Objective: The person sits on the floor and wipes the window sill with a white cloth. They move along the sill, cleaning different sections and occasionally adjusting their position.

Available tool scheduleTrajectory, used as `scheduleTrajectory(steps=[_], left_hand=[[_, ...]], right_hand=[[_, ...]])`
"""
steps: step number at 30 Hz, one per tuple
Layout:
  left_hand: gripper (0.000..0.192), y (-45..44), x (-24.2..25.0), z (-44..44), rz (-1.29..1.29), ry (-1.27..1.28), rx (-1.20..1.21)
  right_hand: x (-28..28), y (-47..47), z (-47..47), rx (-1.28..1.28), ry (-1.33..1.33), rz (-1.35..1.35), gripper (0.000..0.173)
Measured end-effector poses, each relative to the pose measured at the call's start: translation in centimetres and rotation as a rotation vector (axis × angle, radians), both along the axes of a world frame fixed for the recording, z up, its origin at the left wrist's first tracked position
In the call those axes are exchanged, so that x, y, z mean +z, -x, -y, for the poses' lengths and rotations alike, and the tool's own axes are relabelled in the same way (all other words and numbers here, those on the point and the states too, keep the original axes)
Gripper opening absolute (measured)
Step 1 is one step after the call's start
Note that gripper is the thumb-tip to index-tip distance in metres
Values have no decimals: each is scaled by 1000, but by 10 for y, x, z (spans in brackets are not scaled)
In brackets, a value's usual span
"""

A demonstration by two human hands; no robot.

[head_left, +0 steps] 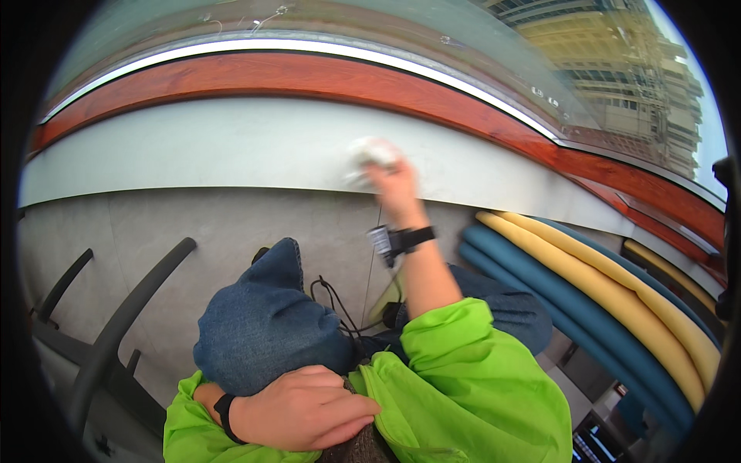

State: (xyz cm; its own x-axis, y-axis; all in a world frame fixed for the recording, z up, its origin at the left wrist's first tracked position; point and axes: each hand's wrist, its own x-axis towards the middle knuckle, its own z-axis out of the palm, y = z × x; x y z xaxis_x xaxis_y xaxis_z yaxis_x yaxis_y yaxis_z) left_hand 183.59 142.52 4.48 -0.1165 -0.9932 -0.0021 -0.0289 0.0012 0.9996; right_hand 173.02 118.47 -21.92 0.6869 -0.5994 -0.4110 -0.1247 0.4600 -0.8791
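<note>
My right hand (396, 185) is stretched forward over a white window sill (231, 144), close to the sill's front edge. It grips a crumpled white cloth or tissue (370, 155), blurred by motion. A black strap with a small labelled device (385, 243) circles that wrist. My left hand (307, 408) lies across my waist, against the dark top and the edge of the bright green jacket (486, 382). Its fingers are together, and its palm and thumb are hidden. A black band (224, 416) sits on the left wrist.
Red-brown wooden window framing (324, 72) borders the sill, with glass beyond. Blue and yellow padded cushions or boards (596, 278) lean together at right. Curved dark furniture legs (139, 301) rise at left from the grey tiled floor (168, 220). Black cables (336, 301) hang between my knees.
</note>
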Motion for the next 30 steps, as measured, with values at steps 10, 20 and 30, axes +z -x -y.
scheduleTrajectory(steps=[10, 20, 30], left_hand=[[19, 2, 6, 7, 4, -52, 3], [16, 2, 1, 24, 28, -54, -29], [17, -8, 14, 23, -158, -134, 82]], right_hand=[[-42, 231, 212, -721, 518, -921, 33], [-24, -27, -10, -27, 987, -645, 51], [-20, -83, -46, 204, 382, -149, 40]])
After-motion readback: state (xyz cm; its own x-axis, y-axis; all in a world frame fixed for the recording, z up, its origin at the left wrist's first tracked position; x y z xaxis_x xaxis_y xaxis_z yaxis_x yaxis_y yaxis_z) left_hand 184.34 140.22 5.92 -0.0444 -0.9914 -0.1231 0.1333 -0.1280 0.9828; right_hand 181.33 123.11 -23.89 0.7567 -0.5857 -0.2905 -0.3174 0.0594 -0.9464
